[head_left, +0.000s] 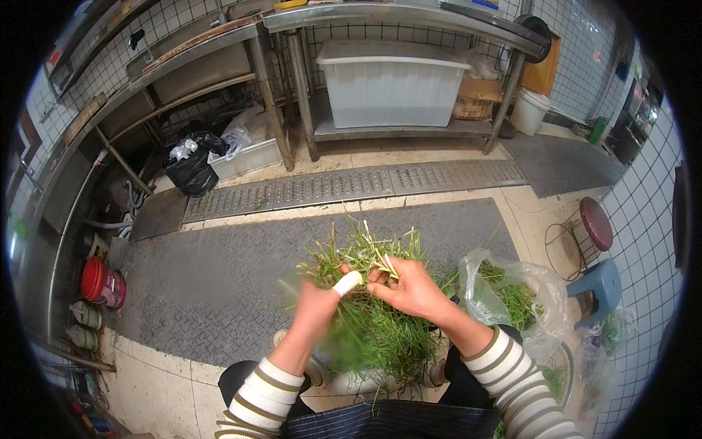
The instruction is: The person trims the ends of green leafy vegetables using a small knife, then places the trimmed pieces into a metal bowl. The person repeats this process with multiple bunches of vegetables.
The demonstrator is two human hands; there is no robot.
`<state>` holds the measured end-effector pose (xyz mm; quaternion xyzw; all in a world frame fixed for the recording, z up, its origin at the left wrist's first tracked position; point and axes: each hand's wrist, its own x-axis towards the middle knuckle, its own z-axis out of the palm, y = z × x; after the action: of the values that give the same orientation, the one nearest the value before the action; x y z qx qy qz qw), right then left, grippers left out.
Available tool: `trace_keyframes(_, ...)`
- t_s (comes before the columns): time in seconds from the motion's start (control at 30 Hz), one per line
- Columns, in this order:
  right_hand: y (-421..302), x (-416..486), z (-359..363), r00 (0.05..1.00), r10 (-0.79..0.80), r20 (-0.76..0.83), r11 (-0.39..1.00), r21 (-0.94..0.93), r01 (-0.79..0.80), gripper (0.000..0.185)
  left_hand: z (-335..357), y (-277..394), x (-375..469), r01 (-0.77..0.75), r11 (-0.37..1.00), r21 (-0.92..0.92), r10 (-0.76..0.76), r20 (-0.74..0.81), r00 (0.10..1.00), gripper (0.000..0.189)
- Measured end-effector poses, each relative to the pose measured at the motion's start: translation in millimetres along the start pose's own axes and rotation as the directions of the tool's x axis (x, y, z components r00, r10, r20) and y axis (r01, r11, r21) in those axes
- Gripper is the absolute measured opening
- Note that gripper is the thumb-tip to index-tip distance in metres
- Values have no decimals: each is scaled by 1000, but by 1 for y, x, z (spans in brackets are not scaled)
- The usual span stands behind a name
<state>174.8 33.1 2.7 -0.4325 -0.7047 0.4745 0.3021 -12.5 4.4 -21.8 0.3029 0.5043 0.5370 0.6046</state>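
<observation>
My left hand (318,310), blurred by motion, closes around a bunch of thin grass-like greens (351,329) whose leaves trail down below it. A white covering (349,283) wraps its thumb. Between the thumb and fingers of my right hand (408,288) are a few pale-ended stalks (384,262). Under and beyond both hands, a loose heap of the same greens (406,340) rises in front of my lap. What carries the heap is mostly hidden. To the right of my right hand, an opened clear plastic bag (548,285) holds more greens (515,299).
A blue plastic stool (600,288) and a round red-topped stool (596,224) stand at right. Ahead are a perforated metal drain cover (334,184) and a steel table (384,16) over a lidded plastic bin (395,88). A red bucket (101,282) and black bag (192,170) are leftward.
</observation>
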Motion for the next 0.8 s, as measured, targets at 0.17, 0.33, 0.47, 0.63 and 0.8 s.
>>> trace_keyframes(0.17,-7,-2,0,999,-38,-39,995,-90,34,14,-2,-5,2,-41,997,70,45,-51,998,50)
trace_keyframes(0.33,-18,-3,-2,998,-39,-38,988,-148,33,14,-2,-12,6,-204,960,193,220,-66,973,25)
trace_keyframes(0.47,-2,-2,-5,998,-28,-54,989,-148,19,13,-3,3,12,-82,989,-121,60,-177,982,17)
trace_keyframes(0.63,-7,-1,-6,995,-33,-97,991,-136,20,12,-6,5,9,-23,990,-137,6,-125,992,17)
trace_keyframes(0.8,-10,0,-4,991,-43,-130,985,-174,20,14,-1,1,5,-18,1000,-18,18,-34,999,20)
